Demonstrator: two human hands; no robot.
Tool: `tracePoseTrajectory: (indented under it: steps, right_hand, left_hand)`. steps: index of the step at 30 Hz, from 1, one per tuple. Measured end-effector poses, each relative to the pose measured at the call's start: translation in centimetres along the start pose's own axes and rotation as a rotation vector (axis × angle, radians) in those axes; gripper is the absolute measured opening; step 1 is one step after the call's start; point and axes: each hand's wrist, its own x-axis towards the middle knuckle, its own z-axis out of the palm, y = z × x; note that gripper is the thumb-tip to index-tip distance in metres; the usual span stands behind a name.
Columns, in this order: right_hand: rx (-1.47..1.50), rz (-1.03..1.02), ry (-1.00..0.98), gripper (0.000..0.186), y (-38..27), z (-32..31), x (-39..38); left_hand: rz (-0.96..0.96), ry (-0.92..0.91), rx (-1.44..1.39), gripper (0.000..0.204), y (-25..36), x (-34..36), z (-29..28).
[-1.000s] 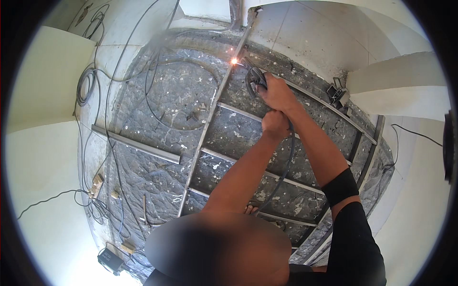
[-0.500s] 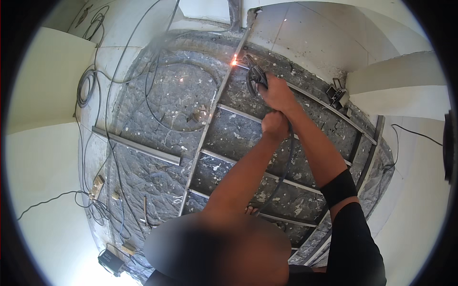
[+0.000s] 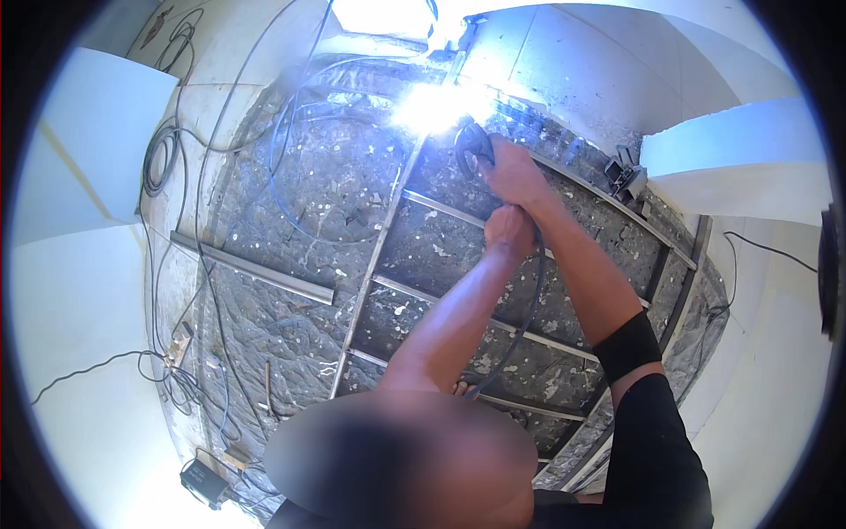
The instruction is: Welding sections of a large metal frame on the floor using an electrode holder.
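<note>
My right hand (image 3: pixel 513 169) is closed around a black welding electrode holder (image 3: pixel 474 148). Bright blue-white arc glare (image 3: pixel 436 109) hides the electrode tip and the joint under it, where a crossbar meets the long rail of the ladder-like metal frame (image 3: pixel 362 307). Just below, my left hand (image 3: pixel 508 231) is clenched against the right wrist, above another crossbar. Whatever its fingers may grip is hidden. The holder's dark cable (image 3: pixel 532 304) runs down past the left fist toward my body.
A loose metal bar (image 3: pixel 256 270) lies left of the frame on the paint-spattered floor sheet. Coiled cables (image 3: pixel 160 161) and a power strip (image 3: pixel 180 344) are along the left wall. A dark metal clamp-like tool (image 3: pixel 624 176) sits by the right wall, and a black box (image 3: pixel 204 483) lower left.
The small orange glow at the joint has become a large blue-white arc that lights the walls and my arms. Both hands have stayed nearly in place.
</note>
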Motion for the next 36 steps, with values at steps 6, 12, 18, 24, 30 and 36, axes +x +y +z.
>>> tracePoseTrajectory:
  steps: [6,12,18,24,30,36]
  right_hand:
    - [0.041,-0.028,-0.008,0.032,0.3,0.2,0.1]
    - [0.003,0.018,-0.026,0.031,0.0,0.0,0.0]
    - [0.026,-0.058,0.054,0.033,0.4,0.3,-0.3]
    - [-0.009,0.003,0.005,0.034,0.3,-0.1,-0.3]
    - [-0.028,0.036,-0.023,0.033,-0.3,0.0,-0.2]
    - [-0.014,0.066,-0.050,0.032,-0.3,-0.5,-0.2]
  left_hand:
    - [0.073,0.074,0.056,0.034,-0.8,0.6,1.9]
    - [-0.029,-0.002,-0.129,0.037,-0.7,0.9,1.4]
    - [0.008,0.010,0.033,0.036,-0.7,0.7,1.6]
    - [0.058,-0.070,0.105,0.036,-0.2,0.4,0.4]
    - [0.057,-0.024,0.108,0.039,-0.5,0.2,0.6]
    - [0.081,-0.021,0.101,0.039,-0.3,0.3,0.6]
